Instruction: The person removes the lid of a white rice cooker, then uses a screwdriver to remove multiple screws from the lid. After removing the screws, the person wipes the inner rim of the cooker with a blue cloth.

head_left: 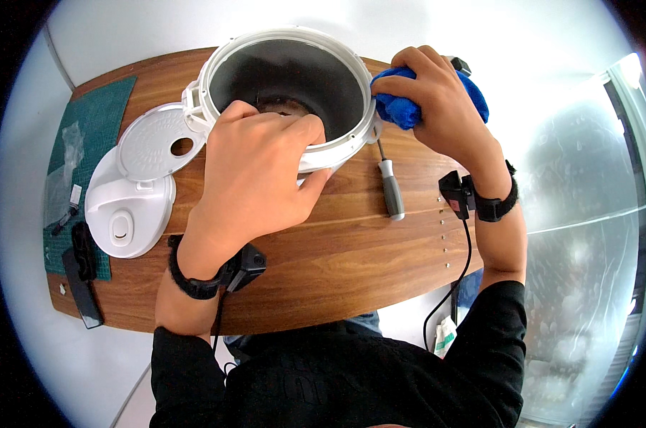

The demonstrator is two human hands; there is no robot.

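A white, round rice cooker body (346,148) with a dark grey inside stands at the far middle of the table. My left hand (255,178) grips its near rim, fingers over the edge and thumb along the outside. At the right side of the body, my right hand (441,96) is closed around a bunched blue cloth (403,108), which meets or nearly meets the rim. The bottom of the cooker is partly hidden by my left hand. Left of the body lies the white lid (127,225) with a perforated round plate (148,146) attached or overlapping it.
A grey-handled screwdriver (392,192) lies right of the body, its tip partly hidden. Several small screws (443,222) form a row near the right edge. On the left are a green cutting mat (109,107), a clear plastic bag (71,153) and a black bar (82,296).
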